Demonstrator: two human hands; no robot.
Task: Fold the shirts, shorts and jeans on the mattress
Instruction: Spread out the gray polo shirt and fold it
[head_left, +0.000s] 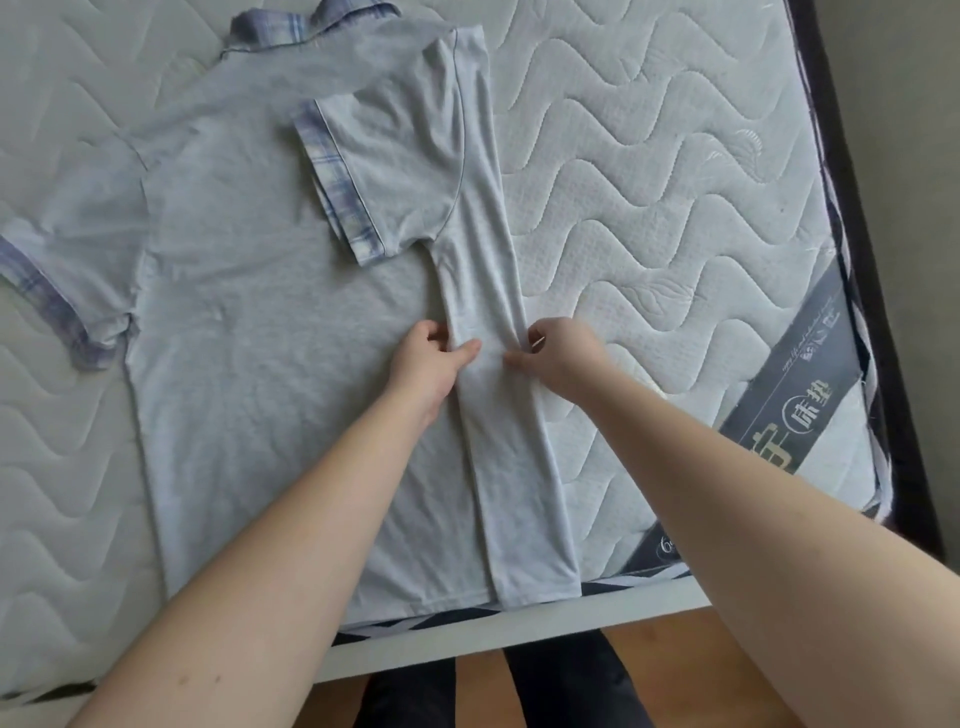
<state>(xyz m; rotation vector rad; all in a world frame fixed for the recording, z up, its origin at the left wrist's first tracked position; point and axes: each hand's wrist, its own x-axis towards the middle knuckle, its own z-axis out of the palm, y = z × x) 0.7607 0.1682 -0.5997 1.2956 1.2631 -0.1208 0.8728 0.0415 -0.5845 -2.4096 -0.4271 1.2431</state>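
Note:
A light grey polo shirt (249, 322) with plaid collar and sleeve cuffs lies flat on the white quilted mattress (649, 182). Its right side is folded inward as a long strip (498, 395), with the right sleeve (384, 171) laid across the chest. My left hand (428, 364) pinches the inner edge of that strip at mid-length, thumb on top. My right hand (558, 358) pinches the strip's outer edge directly opposite. The left sleeve (57, 291) lies spread out flat.
The mattress front edge (519, 629) runs just below the shirt hem, with wooden floor and dark trouser legs (561, 691) beneath. A dark bed frame (878, 291) borders the right side, near a grey label (800, 395) on the mattress corner.

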